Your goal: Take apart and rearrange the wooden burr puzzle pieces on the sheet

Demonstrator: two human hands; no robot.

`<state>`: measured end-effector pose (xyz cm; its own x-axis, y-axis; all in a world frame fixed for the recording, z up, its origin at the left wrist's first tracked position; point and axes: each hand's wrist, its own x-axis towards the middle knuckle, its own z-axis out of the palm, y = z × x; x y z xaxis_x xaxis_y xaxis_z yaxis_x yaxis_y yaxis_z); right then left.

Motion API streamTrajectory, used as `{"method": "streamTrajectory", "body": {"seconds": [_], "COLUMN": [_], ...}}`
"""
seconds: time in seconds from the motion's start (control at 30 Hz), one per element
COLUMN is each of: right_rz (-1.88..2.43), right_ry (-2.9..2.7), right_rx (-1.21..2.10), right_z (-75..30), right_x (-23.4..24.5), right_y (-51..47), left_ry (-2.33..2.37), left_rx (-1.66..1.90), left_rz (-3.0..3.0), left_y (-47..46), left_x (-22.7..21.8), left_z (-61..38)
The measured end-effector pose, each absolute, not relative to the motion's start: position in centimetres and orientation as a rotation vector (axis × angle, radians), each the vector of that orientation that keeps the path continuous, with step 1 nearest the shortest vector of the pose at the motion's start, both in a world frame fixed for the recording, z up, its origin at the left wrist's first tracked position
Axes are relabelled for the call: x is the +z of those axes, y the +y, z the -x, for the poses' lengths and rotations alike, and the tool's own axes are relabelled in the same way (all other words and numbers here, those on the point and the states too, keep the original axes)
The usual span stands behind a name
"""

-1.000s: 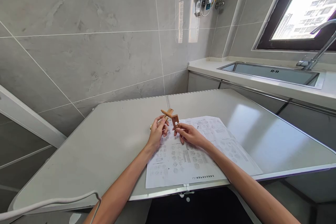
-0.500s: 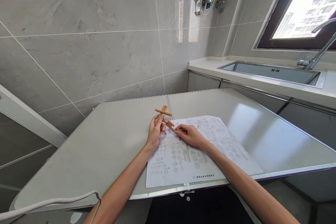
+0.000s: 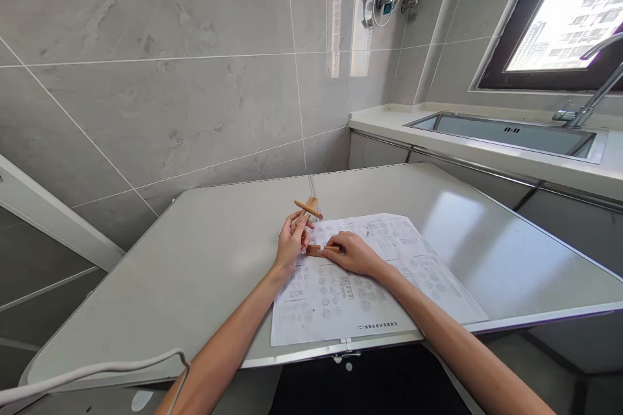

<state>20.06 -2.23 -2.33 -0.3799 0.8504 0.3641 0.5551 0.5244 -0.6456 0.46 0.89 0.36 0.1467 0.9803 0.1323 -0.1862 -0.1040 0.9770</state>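
Observation:
My left hand is closed around some joined wooden pieces, which form a cross that sticks up above the fingers. In my right hand is a notched wooden piece, pinched at its right end and held level. Its left end comes close to my left fingers; whether they touch it I cannot tell. Both hands are over a printed paper sheet with small diagrams, which reads upside down from here. The grip ends of the wood are hidden by my fingers.
The sheet lies on a light folding table with a seam down its middle. A white cable crosses the near left corner. Beyond the right side are a counter with a sink and a faucet. A tiled wall stands behind.
The notched piece in my right hand has turned from slanted to level and dropped a little, away from the cross. My left hand and its cross have shifted slightly right.

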Motion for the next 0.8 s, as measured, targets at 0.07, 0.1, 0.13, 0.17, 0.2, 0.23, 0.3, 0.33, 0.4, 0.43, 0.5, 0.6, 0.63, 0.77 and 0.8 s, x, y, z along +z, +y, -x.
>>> {"method": "streamTrajectory", "body": {"seconds": [0.07, 0.1, 0.13, 0.17, 0.2, 0.23, 0.3, 0.33, 0.4, 0.43, 0.5, 0.6, 0.63, 0.77, 0.8], "right_rz": [1.129, 1.136, 1.148, 1.163, 1.178, 1.192, 1.212, 1.218, 1.226, 1.231, 1.24, 1.22, 1.208, 1.141, 1.117], "right_ry": [-2.089, -2.085, -2.077, -2.065, -2.052, -2.039, -2.023, -2.022, -2.026, -2.02, -1.973, -1.816, -1.76, -1.612, -1.606], "right_rx": [0.539, 0.529, 0.522, 0.516, 0.509, 0.5, 0.486, 0.477, 0.466, 0.466, 0.486, 0.565, 0.597, 0.716, 0.737], "right_z": [-20.01, -20.0, -20.01, -20.02, -20.04, -20.06, -20.13, -20.16, -20.24, -20.28, -20.32, -20.28, -20.25, -20.3, -20.37], "right_x": [-2.48, -2.53, -2.58, -2.62, -2.67, -2.71, -2.82, -2.89, -3.02, -3.08, -3.12, -2.92, -2.8, -2.25, -2.13], "right_y": [-2.13, -2.09, -2.05, -2.02, -1.98, -1.95, -1.87, -1.83, -1.75, -1.73, -1.73, -1.84, -1.89, -1.88, -1.84], "left_ry": [0.899, 0.893, 0.886, 0.878, 0.873, 0.87, 0.862, 0.857, 0.849, 0.848, 0.853, 0.843, 0.834, 0.818, 0.821], "left_rx": [1.254, 1.247, 1.236, 1.22, 1.2, 1.178, 1.141, 1.128, 1.109, 1.101, 1.086, 1.067, 1.061, 1.036, 1.029], "left_rz": [-1.256, -1.266, -1.273, -1.278, -1.282, -1.285, -1.296, -1.303, -1.321, -1.331, -1.349, -1.37, -1.375, -1.412, -1.42], "left_y": [0.89, 0.88, 0.85, 0.81, 0.75, 0.68, 0.55, 0.49, 0.4, 0.37, 0.33, 0.28, 0.26, 0.18, 0.15], "left_x": [0.25, 0.2, 0.16, 0.13, 0.12, 0.11, 0.1, 0.09, 0.04, 0.02, -0.03, -0.07, -0.08, -0.02, 0.02], "left_z": [-0.53, -0.57, -0.6, -0.65, -0.69, -0.74, -0.84, -0.89, -0.97, -1.0, -1.03, -1.09, -1.11, -1.12, -1.1]}}
